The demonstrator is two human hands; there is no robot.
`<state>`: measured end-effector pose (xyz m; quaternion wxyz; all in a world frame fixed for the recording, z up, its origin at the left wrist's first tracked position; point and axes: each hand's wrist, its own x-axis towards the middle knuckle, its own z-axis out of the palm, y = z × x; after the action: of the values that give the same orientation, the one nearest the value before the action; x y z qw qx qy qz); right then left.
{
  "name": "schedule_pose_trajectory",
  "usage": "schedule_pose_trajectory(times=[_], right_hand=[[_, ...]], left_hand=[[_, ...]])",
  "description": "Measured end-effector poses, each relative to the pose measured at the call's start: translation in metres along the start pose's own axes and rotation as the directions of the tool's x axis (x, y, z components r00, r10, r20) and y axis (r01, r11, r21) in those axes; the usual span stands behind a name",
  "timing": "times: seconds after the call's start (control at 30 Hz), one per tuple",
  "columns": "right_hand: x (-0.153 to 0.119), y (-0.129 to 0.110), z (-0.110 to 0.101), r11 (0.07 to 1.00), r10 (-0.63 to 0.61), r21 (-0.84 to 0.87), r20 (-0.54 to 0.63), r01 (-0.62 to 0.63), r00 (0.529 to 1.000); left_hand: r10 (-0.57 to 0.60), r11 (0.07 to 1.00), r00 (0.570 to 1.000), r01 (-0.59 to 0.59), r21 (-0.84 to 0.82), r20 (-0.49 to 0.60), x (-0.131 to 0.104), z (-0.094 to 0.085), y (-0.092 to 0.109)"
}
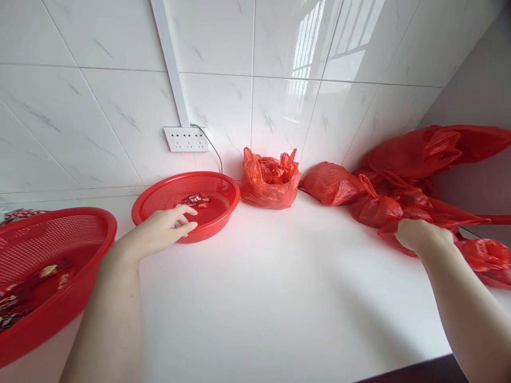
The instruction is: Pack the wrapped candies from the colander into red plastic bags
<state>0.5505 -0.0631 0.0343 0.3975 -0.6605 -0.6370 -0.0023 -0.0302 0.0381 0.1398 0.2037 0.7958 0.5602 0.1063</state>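
My left hand [167, 226] hovers at the near rim of the middle red plastic basket [209, 231], thumb and fingers apart and holding nothing. Small wrapped packets [195, 200] lie on the bottom of that basket, partly hidden by my fingers. Over on the right, my right hand [423, 234] is closed on a red plastic bag [393, 238] at the near side of a heap. Its fingertips are out of sight behind the back of the hand. Knotted red plastic bags [375, 208] lie just beyond it, their contents hidden.
A larger red basket [96, 223] with wrapped packets stands at the left edge. By the tiled wall sit an upright red bag [269, 194] and a rounded one [331, 183]. A socket strip [186, 139] with a cable is above the white tabletop [259, 308].
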Motion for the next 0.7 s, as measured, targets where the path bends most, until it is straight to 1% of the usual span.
schedule_pose_trajectory(times=[0.03, 0.07, 0.1, 0.17, 0.23, 0.27, 0.3, 0.33, 0.37, 0.43, 0.47, 0.53, 0.57, 0.63, 0.7], right_hand=[[0.013, -0.019, 0.010, 0.977, 0.117, -0.179, 0.004, -0.115, 0.993], [0.027, -0.042, 0.021, 0.932, 0.206, -0.313, 0.037, -0.184, 0.978], [0.042, -0.066, 0.035, 0.923, 0.193, -0.355, 0.100, -0.146, 0.976], [0.073, -0.114, 0.066, 0.953, 0.086, -0.299, 0.133, -0.042, 0.987], [0.104, -0.152, 0.099, 0.972, 0.007, -0.233, 0.134, 0.025, 0.991], [0.119, -0.165, 0.116, 0.983, -0.035, -0.171, 0.137, 0.059, 0.990], [0.133, -0.175, 0.133, 0.999, -0.031, -0.005, 0.132, 0.031, 0.991], [0.146, -0.182, 0.148, 0.986, 0.025, 0.163, 0.142, -0.048, 0.990], [0.157, -0.186, 0.162, 0.948, 0.097, 0.284, 0.163, -0.141, 0.982], [0.175, -0.189, 0.184, 0.909, 0.172, 0.352, 0.172, -0.223, 0.970], [0.181, -0.189, 0.192, 0.898, 0.198, 0.364, 0.165, -0.246, 0.966], [0.192, -0.187, 0.202, 0.881, 0.229, 0.398, 0.113, -0.255, 0.967], [0.197, -0.186, 0.204, 0.868, 0.240, 0.431, 0.070, -0.246, 0.968], [0.204, -0.186, 0.205, 0.839, 0.246, 0.507, -0.027, -0.199, 0.969], [0.210, -0.186, 0.204, 0.812, 0.235, 0.564, -0.087, -0.146, 0.968]], left_hand=[[0.006, 1.000, 1.000, -0.006, 0.006, -0.005, 0.000, 0.001, 0.002], [0.016, 1.000, 1.000, -0.016, 0.011, -0.006, 0.000, 0.002, 0.004], [0.027, 1.000, 1.000, -0.026, 0.011, -0.003, -0.001, 0.004, 0.006], [0.038, 0.999, 0.999, -0.038, 0.006, 0.018, -0.001, 0.007, 0.010], [0.026, 1.000, 0.999, -0.026, 0.006, 0.046, -0.002, 0.009, 0.011], [0.016, 1.000, 0.998, -0.016, 0.008, 0.057, -0.002, 0.010, 0.012], [0.007, 1.000, 0.998, -0.008, 0.011, 0.069, -0.002, 0.010, 0.012], [0.003, 1.000, 0.997, -0.004, 0.010, 0.079, -0.001, 0.011, 0.012], [0.003, 1.000, 0.996, -0.003, 0.007, 0.087, -0.001, 0.011, 0.012], [0.001, 1.000, 0.995, -0.002, 0.001, 0.097, -0.001, 0.013, 0.012], [0.001, 1.000, 0.995, -0.001, -0.002, 0.101, -0.001, 0.013, 0.012], [-0.004, 1.000, 0.994, 0.005, -0.009, 0.106, -0.001, 0.014, 0.013], [-0.006, 1.000, 0.994, 0.007, -0.015, 0.108, -0.001, 0.014, 0.013], [-0.002, 0.999, 0.994, 0.005, -0.031, 0.109, -0.001, 0.014, 0.012], [0.008, 0.999, 0.995, -0.004, -0.041, 0.104, -0.001, 0.015, 0.011]])
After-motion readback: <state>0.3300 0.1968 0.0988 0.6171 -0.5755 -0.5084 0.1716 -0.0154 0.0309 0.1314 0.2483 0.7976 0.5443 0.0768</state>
